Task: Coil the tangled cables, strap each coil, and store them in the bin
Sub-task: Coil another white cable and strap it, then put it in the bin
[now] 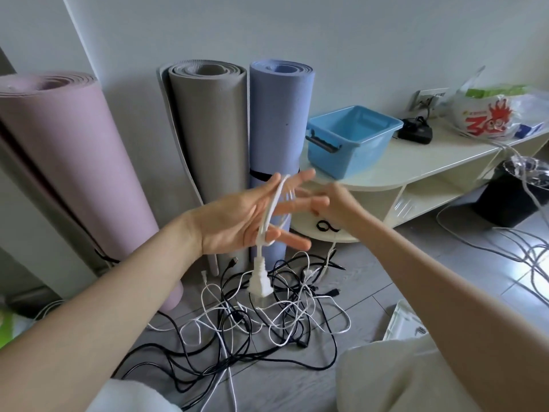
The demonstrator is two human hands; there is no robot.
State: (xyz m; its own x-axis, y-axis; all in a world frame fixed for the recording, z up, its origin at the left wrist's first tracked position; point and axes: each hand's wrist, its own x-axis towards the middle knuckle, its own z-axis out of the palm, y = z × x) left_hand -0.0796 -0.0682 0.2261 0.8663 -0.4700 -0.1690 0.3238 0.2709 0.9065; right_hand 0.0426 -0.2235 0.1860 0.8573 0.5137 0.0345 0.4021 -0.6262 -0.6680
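Observation:
My left hand [237,224] is raised palm up with its fingers spread and straight. A white cable [274,200] is looped over those fingers, and its white plug [259,282] hangs below the hand. My right hand [341,206], blurred by motion, is at the left fingertips with curled fingers that seem to pinch the same cable. Below both hands, a tangle of black and white cables [267,322] lies on the floor. The blue bin [350,138] stands on the cream shelf unit [416,165] behind my hands. A black strap [325,226] lies on the shelf's lower level.
Three rolled mats, pink [68,162], grey [211,138] and blue [280,114], lean on the wall. A black adapter [416,132] and a plastic bag [490,114] sit on the shelf top. A black waste bin [517,191] and more cables are at the right.

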